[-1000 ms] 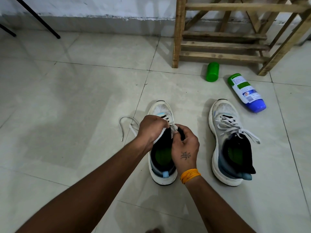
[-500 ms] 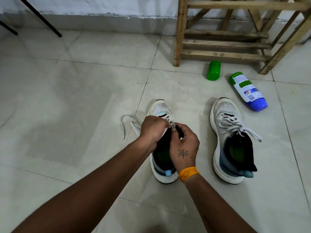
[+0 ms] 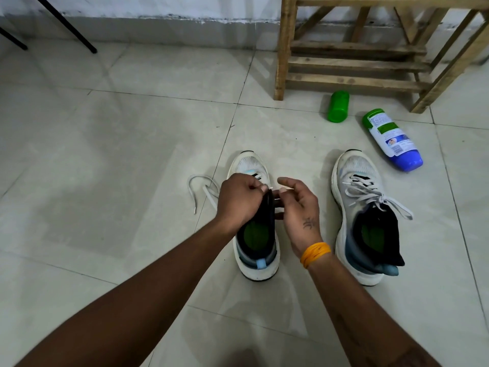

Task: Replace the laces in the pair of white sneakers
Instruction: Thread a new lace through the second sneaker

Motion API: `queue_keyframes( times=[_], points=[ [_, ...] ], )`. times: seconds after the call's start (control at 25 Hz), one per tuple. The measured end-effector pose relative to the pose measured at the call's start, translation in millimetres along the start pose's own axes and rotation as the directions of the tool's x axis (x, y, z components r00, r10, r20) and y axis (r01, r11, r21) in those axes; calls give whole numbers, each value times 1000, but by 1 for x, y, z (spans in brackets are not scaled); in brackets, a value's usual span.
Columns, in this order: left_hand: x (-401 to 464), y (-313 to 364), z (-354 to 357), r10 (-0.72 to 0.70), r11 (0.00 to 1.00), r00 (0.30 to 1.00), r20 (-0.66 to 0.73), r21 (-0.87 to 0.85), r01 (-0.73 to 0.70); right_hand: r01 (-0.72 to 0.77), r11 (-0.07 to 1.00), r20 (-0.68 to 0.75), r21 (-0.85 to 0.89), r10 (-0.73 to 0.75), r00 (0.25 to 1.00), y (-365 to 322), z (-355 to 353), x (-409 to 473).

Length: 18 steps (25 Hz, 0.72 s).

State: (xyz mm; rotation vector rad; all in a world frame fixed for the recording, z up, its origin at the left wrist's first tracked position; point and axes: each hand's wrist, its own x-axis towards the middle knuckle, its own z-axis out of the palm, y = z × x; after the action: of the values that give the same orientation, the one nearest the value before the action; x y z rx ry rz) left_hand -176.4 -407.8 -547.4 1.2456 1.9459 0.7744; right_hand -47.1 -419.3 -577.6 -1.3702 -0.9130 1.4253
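Looking down from your head camera, your left hand (image 3: 239, 198) pinches the lace (image 3: 205, 190) at the eyelets of the left sneaker (image 3: 255, 256) to steady it, while your right hand (image 3: 300, 210) hangs loosely curled, holding nothing I can make out. Nearby, the right sneaker (image 3: 363, 207) sits laced; both show only green insoles.

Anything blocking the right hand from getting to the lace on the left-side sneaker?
Nothing visible. The right hand hovers beside the sneaker, fingers loosely curled, holding nothing visible. The left hand already pinches the lace at the tongue. Only open air lies between.
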Motion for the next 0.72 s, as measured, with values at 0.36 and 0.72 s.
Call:
queue_keyframes(
  times=[0.36,0.72],
  points=[
    [-2,-12,4,366,873,930,26,335,-353,42,990,159,-135,-21,987,-10,-11,15],
    [-30,-42,-11,501,833,827,-254,401,-381,-100,916,-215,-387,16,976,5,-20,34]
  ],
)
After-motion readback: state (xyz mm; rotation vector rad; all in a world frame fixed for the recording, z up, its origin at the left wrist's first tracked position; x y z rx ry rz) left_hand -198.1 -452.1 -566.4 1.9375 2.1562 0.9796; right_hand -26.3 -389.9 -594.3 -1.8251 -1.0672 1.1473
